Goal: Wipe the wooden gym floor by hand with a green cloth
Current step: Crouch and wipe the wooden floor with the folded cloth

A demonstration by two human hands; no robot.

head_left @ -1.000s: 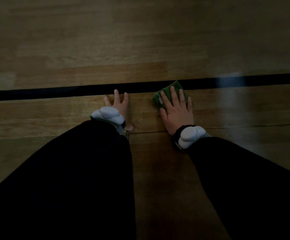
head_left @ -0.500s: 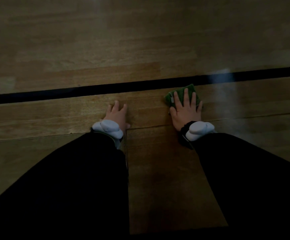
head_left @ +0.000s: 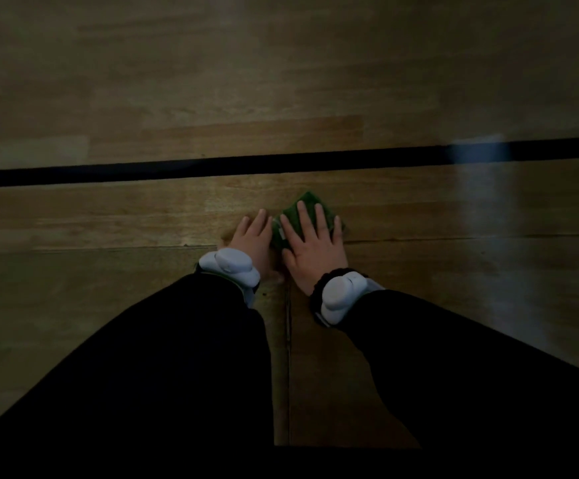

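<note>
The right hand (head_left: 312, 242) lies flat, fingers extended, pressing the green cloth (head_left: 307, 210) against the wooden floor (head_left: 177, 81) just right of frame centre; the cloth is folded into a small pad, and only its upper and left portions show beyond the fingers. The left hand (head_left: 252, 238) rests palm-down on the bare boards immediately left of the cloth, fingers straight, grasping nothing; it appears to serve as a support. Both wrists carry a white wrist device (head_left: 227, 266), and black sleeves (head_left: 177, 357) fill the lower frame. A black court line (head_left: 212, 167) crosses the frame horizontally, above and clear of the cloth. A pale reflective streak (head_left: 481, 209) runs down the right side of the frame. Progress assessment: wiping is under way, with the cloth in working contact with the floor. No wet trail or dirt boundary is distinguishable in the dim lighting, so the cleaned area cannot be determined. The large floor area above the line and to either side presumably remains to be covered.
</note>
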